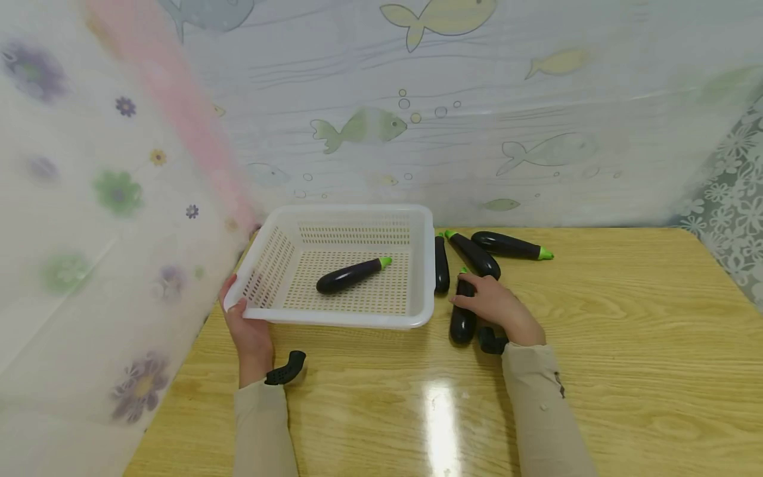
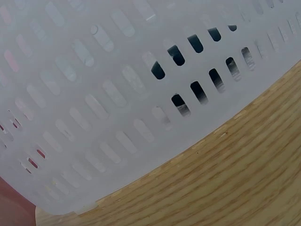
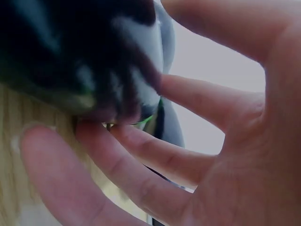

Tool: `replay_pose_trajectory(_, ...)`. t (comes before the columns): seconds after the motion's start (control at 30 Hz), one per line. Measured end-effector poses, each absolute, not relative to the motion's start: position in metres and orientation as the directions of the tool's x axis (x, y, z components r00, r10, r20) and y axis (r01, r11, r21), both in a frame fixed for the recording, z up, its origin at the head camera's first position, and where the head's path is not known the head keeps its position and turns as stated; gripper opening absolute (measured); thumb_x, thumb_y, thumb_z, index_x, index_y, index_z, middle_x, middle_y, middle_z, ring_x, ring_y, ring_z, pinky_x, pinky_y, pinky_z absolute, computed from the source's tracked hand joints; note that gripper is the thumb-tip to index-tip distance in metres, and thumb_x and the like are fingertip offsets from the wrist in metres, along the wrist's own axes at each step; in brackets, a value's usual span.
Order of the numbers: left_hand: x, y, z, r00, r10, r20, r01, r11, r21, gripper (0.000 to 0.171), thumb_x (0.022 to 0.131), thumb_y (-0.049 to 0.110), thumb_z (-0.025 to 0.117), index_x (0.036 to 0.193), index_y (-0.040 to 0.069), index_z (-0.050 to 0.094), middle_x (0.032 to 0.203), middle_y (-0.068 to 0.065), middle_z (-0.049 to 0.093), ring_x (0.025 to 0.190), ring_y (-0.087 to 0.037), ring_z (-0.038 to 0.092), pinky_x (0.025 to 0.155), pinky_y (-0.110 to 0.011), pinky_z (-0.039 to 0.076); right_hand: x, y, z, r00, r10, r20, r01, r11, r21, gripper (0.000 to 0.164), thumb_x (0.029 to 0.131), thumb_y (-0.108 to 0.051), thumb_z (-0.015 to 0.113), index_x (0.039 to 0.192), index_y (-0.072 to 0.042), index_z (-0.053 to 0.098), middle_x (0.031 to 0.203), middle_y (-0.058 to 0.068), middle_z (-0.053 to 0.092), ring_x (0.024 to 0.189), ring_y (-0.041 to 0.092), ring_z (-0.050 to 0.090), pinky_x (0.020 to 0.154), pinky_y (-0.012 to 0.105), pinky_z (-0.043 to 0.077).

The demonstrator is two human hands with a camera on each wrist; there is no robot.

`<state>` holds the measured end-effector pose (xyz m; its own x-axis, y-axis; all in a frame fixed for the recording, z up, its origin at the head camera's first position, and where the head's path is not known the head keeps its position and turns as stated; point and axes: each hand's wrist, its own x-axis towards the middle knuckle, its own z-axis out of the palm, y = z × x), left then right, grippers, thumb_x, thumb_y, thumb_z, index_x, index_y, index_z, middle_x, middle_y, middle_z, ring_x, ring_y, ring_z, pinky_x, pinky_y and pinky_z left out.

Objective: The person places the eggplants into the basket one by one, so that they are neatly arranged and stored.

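A white slotted plastic basket stands on the table with one dark eggplant lying inside. My left hand grips its near left corner, thumb over the rim; the left wrist view is mostly filled by the slotted wall. To the right of the basket, my right hand holds another eggplant near its green stem end. Seen from the right wrist, the fingers reach round the glossy eggplant, which lies close over the wood.
Three more eggplants lie beyond the right hand: one along the basket's right side, one slanting, one at the back. A fish-patterned curtain hangs behind the wooden table, and a flowered one at left.
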<state>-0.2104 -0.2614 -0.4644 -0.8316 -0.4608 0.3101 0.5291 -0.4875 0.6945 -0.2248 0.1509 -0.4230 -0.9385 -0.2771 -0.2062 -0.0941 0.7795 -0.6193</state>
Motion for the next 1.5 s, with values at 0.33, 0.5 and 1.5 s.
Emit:
replay_pose_trajectory(0.33,-0.210,-0.261,-0.464,-0.826,-0.473,0.306,0.530,-0.471,0.705,0.051,0.083,0.008,0.037,0.134,0.005,0.031,0.131,-0.019,0.035,0.118,-0.038,0.032,0.090,-0.042,0.032,-0.224,0.143,-0.425,-0.927,-0.283,-0.248,-0.059,0.760,-0.647,0.062,0.085,-0.030,0.052,0.139,-0.010,0.029,0.134,0.029,0.027,0.109,0.037,0.039,0.077,0.043,0.041)
replay_pose_trajectory(0.5,-0.211,-0.260,-0.462,-0.833,-0.458,0.311,0.529,-0.494,0.690,0.051,0.083,0.009,0.036,0.133,0.006,0.031,0.131,-0.020,0.033,0.119,-0.038,0.030,0.090,-0.042,0.031,-0.223,0.144,-0.422,-0.922,-0.260,-0.286,0.012,0.720,-0.694,0.058,0.086,-0.025,0.045,0.140,-0.013,0.027,0.134,0.029,0.019,0.083,0.031,0.048,0.059,0.035,0.043)
replay_pose_trajectory(1.5,-0.207,-0.262,-0.462,-0.842,-0.446,0.304,0.508,-0.467,0.723,0.050,0.084,0.008,0.034,0.134,0.008,0.031,0.133,-0.017,0.032,0.121,-0.037,0.029,0.093,-0.044,0.029,-0.218,0.151,-0.404,-0.980,-0.192,-0.044,-0.103,0.686,-0.720,0.046,0.088,-0.019,0.039,0.134,-0.017,0.037,0.133,0.017,0.034,0.111,0.031,0.038,0.085,0.047,0.033)
